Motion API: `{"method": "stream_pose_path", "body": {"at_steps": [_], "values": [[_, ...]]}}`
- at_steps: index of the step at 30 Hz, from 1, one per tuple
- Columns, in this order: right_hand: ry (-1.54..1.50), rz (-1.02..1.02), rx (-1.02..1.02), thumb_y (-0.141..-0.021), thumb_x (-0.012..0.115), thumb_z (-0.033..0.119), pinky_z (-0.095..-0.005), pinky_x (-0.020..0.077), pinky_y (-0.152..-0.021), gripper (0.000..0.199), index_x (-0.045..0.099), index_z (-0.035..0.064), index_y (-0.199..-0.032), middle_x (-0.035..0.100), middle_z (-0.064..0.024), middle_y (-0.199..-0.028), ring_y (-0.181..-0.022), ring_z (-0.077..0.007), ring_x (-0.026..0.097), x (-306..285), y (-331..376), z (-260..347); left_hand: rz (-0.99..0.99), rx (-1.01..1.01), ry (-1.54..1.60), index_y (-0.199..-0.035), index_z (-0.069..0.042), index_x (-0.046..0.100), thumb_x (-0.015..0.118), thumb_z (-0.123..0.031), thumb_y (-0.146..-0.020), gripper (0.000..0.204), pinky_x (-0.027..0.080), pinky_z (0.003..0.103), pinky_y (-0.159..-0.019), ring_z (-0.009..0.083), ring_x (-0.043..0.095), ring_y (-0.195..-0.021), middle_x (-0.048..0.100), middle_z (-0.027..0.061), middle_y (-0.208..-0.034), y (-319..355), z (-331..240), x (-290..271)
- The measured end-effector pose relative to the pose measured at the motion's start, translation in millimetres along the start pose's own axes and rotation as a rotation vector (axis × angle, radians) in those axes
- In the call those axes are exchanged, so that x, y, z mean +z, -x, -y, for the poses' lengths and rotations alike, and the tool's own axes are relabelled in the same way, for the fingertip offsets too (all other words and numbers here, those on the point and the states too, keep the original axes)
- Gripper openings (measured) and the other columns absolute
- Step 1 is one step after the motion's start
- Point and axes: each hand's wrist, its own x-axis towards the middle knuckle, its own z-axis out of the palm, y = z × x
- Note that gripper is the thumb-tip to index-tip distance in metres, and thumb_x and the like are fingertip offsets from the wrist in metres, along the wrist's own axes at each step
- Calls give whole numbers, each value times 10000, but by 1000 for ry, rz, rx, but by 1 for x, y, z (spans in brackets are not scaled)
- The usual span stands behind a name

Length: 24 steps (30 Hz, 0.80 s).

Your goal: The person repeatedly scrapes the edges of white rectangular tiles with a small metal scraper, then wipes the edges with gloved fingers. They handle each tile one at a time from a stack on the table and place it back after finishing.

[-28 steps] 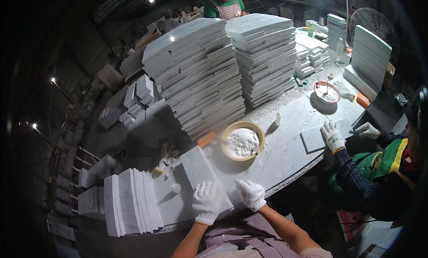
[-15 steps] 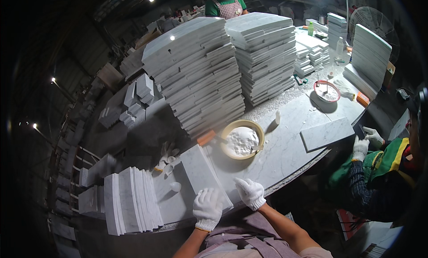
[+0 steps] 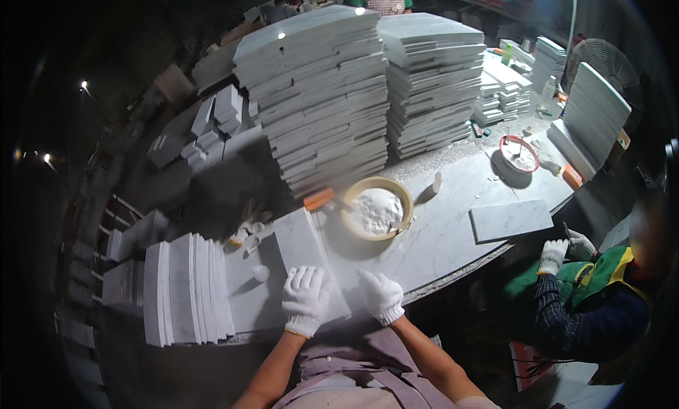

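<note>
Sitting beyond gloved hands: tan bowl (image 3: 377, 209) of white powder (image 3: 375, 209)

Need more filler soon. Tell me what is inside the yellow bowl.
The bowl holds a heap of white powder or paste, with a tool's handle resting at its right rim. The bowl's bottom is covered.

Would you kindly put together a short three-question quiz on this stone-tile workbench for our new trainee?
1. True or false: both gloved hands, left hand and right hand, rest on the flat marble tile at the bench edge.
2. What does the yellow bowl hold? A) white powder or paste B) screws C) water
3. Where do the upright tiles stand relative to the left hand?

Key: 1 true; 2 A; 3 to its left, on edge.
</note>
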Motion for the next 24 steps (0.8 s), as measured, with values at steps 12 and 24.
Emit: {"method": "stream_pose_path", "body": {"at_steps": [12,24], "values": [[-69,21,-5,-893,752,116,-419,588,-657,374,760,190,-1260,754,-89,-952,-772,-302,731,1,-1,1,61,-36,17,-1314,-101,720,728,-324,-884,485,388,524,-1213,320,589,-1340,705,110,-1348,-21,0,-3],[-84,-10,-14,-919,759,116,-424,575,-641,374,747,216,-1279,733,-82,-941,-743,-304,717,2,-2,4,-85,36,-50,-1195,-105,726,671,-312,-909,357,411,517,-1166,325,617,-1262,708,100,-1240,-20,1,-4]]}}
